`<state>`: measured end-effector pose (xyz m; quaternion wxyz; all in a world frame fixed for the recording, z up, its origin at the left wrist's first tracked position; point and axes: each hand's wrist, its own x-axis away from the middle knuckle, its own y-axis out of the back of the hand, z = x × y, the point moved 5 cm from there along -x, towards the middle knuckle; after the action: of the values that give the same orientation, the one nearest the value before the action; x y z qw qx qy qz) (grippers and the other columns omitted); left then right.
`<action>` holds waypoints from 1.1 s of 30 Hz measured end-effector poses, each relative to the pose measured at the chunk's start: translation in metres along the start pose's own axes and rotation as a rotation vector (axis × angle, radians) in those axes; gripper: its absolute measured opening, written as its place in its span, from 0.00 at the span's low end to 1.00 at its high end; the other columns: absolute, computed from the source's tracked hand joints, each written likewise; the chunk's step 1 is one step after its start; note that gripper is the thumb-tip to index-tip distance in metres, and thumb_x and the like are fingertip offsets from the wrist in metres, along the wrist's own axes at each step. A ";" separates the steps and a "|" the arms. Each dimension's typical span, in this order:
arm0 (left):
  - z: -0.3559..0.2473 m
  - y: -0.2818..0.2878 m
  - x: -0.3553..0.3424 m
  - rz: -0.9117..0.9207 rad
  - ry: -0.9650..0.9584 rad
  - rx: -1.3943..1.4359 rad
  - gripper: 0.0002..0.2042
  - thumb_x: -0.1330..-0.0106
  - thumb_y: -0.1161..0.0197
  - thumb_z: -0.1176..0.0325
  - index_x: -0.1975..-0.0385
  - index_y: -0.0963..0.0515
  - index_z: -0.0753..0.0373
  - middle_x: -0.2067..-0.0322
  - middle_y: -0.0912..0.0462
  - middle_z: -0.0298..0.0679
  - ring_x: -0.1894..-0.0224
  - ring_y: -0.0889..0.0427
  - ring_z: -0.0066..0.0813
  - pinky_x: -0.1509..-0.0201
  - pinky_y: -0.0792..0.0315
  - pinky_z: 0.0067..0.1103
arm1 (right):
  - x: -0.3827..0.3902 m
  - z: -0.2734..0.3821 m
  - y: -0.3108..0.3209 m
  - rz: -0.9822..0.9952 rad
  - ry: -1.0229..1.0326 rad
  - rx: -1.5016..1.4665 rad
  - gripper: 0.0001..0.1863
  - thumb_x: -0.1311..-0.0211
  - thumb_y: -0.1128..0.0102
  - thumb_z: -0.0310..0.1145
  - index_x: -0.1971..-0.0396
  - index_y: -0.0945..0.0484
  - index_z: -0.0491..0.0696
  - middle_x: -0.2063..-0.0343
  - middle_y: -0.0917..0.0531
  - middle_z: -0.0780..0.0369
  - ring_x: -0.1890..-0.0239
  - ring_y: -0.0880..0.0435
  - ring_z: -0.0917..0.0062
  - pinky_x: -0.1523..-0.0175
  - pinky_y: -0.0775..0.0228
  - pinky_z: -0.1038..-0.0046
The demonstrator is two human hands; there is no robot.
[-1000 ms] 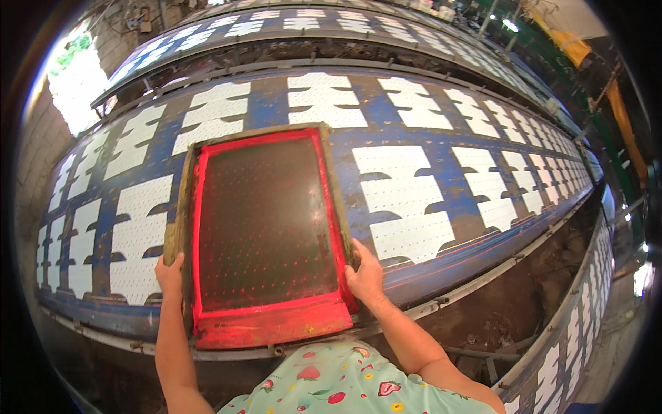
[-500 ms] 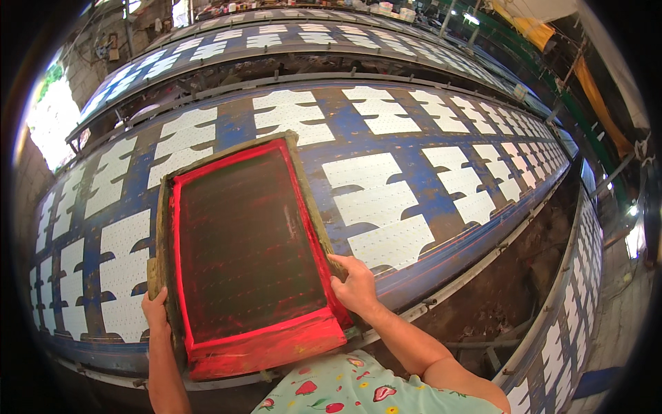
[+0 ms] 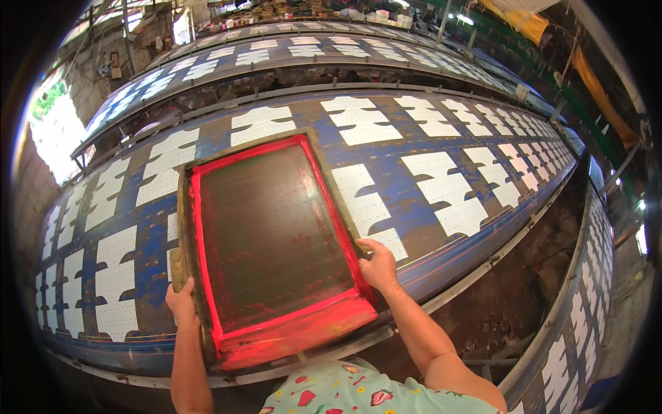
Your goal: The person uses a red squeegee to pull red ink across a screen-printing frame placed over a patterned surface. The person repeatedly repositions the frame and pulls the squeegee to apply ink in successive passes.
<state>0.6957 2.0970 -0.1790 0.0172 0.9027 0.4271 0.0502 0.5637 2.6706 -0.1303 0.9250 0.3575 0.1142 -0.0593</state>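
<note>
The left hand and right hand grasp opposite sides of a red-bordered screen frame, thumbs uppermost. The frame lies over the near part of a long blue table, partly covering white dotted pieces arranged in rows; whether it touches the surface cannot be told from this view.

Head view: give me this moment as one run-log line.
screen frame: over blue table, contact unclear | left hand: grips left side | right hand: grips right side | white pieces: laid in rows
</note>
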 end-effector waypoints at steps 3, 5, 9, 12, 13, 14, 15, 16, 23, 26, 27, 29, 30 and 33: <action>0.005 -0.051 0.040 0.009 -0.010 0.023 0.15 0.28 0.23 0.75 0.45 0.14 0.70 0.56 0.09 0.38 0.57 0.12 0.28 0.48 0.19 0.28 | -0.009 -0.055 0.031 -0.033 -0.098 -0.029 0.31 0.45 0.30 0.21 0.38 0.09 0.54 0.50 0.05 0.54 0.58 0.03 0.63 0.45 0.13 0.61; 0.008 -0.081 0.066 0.009 -0.030 0.006 0.14 0.28 0.23 0.75 0.45 0.14 0.70 0.56 0.09 0.38 0.57 0.12 0.29 0.48 0.19 0.28 | -0.015 -0.089 0.051 0.000 -0.200 -0.044 0.31 0.45 0.30 0.22 0.38 0.09 0.55 0.48 0.06 0.53 0.48 0.06 0.57 0.38 0.15 0.58; 0.006 -0.133 0.103 0.021 -0.060 0.024 0.14 0.27 0.23 0.74 0.46 0.14 0.69 0.55 0.10 0.38 0.57 0.12 0.29 0.48 0.19 0.28 | -0.026 -0.132 0.086 0.011 -0.253 -0.108 0.31 0.46 0.31 0.21 0.39 0.09 0.55 0.49 0.05 0.52 0.44 0.06 0.55 0.37 0.15 0.57; 0.005 -0.163 0.121 0.036 -0.061 0.074 0.14 0.27 0.23 0.75 0.46 0.14 0.69 0.55 0.10 0.38 0.57 0.13 0.28 0.48 0.20 0.27 | -0.031 -0.156 0.108 0.016 -0.276 -0.129 0.31 0.46 0.32 0.21 0.39 0.08 0.54 0.50 0.05 0.52 0.45 0.06 0.56 0.38 0.15 0.58; 0.005 -0.170 0.125 0.028 -0.065 0.048 0.14 0.27 0.23 0.75 0.46 0.14 0.69 0.55 0.10 0.38 0.57 0.13 0.28 0.48 0.20 0.27 | -0.032 -0.163 0.113 0.020 -0.296 -0.115 0.31 0.46 0.32 0.21 0.39 0.08 0.54 0.50 0.05 0.52 0.46 0.05 0.57 0.38 0.15 0.59; 0.004 -0.176 0.129 0.032 -0.071 0.042 0.14 0.27 0.23 0.75 0.46 0.14 0.69 0.55 0.10 0.37 0.57 0.13 0.28 0.48 0.20 0.27 | -0.033 -0.167 0.119 0.005 -0.273 -0.131 0.31 0.46 0.32 0.21 0.39 0.08 0.54 0.50 0.05 0.52 0.46 0.05 0.57 0.38 0.15 0.59; 0.004 -0.182 0.133 0.034 -0.062 0.046 0.14 0.27 0.23 0.75 0.46 0.15 0.69 0.55 0.10 0.37 0.57 0.13 0.28 0.47 0.20 0.27 | -0.035 -0.172 0.123 -0.008 -0.265 -0.136 0.31 0.46 0.31 0.21 0.39 0.08 0.53 0.50 0.05 0.52 0.46 0.05 0.57 0.38 0.15 0.59; 0.004 -0.185 0.136 0.032 -0.075 0.017 0.14 0.27 0.23 0.75 0.46 0.15 0.69 0.55 0.10 0.37 0.57 0.13 0.28 0.47 0.20 0.27 | -0.036 -0.177 0.128 -0.012 -0.287 -0.124 0.31 0.45 0.31 0.21 0.39 0.08 0.53 0.50 0.05 0.52 0.46 0.05 0.57 0.38 0.15 0.59; 0.008 -0.207 0.147 0.019 -0.095 -0.075 0.13 0.27 0.23 0.74 0.47 0.14 0.69 0.56 0.10 0.38 0.57 0.13 0.29 0.47 0.20 0.28 | -0.043 -0.204 0.139 -0.004 -0.237 -0.211 0.30 0.42 0.31 0.22 0.37 0.10 0.51 0.47 0.06 0.50 0.43 0.06 0.56 0.36 0.16 0.58; 0.011 -0.213 0.148 0.027 -0.105 -0.078 0.13 0.27 0.23 0.74 0.48 0.14 0.69 0.56 0.09 0.38 0.56 0.13 0.29 0.46 0.20 0.28 | -0.040 -0.200 0.145 0.006 -0.138 -0.198 0.30 0.39 0.29 0.23 0.34 0.13 0.49 0.40 0.10 0.49 0.37 0.10 0.54 0.32 0.19 0.56; 0.013 -0.216 0.148 0.048 -0.100 -0.041 0.13 0.28 0.22 0.74 0.48 0.14 0.69 0.56 0.09 0.39 0.56 0.13 0.29 0.46 0.20 0.28 | -0.035 -0.194 0.151 0.011 -0.064 -0.086 0.30 0.38 0.27 0.24 0.33 0.14 0.49 0.37 0.11 0.49 0.35 0.12 0.53 0.30 0.20 0.55; 0.016 -0.217 0.147 0.037 -0.090 -0.082 0.14 0.28 0.22 0.73 0.47 0.14 0.70 0.56 0.09 0.39 0.56 0.13 0.29 0.46 0.20 0.28 | -0.017 -0.170 0.165 0.017 0.145 0.073 0.31 0.37 0.24 0.27 0.32 0.16 0.49 0.34 0.14 0.49 0.32 0.15 0.52 0.28 0.22 0.54; 0.018 -0.218 0.146 0.049 -0.076 -0.063 0.14 0.28 0.22 0.73 0.47 0.14 0.70 0.56 0.09 0.39 0.56 0.13 0.29 0.46 0.20 0.28 | 0.000 -0.152 0.168 0.021 0.278 0.120 0.32 0.38 0.21 0.29 0.31 0.17 0.48 0.34 0.15 0.49 0.32 0.16 0.52 0.28 0.23 0.53; 0.025 -0.219 0.142 0.052 -0.053 -0.093 0.14 0.29 0.21 0.73 0.48 0.14 0.70 0.56 0.09 0.39 0.56 0.13 0.29 0.46 0.20 0.28 | 0.056 -0.104 0.162 0.322 0.568 -0.009 0.34 0.38 0.17 0.36 0.32 0.17 0.49 0.31 0.17 0.52 0.32 0.16 0.52 0.28 0.23 0.53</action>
<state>0.6196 2.3457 -0.2095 0.0690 0.9128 0.4000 0.0464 0.6316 2.8591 -0.1143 0.8553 0.3690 0.3100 0.1903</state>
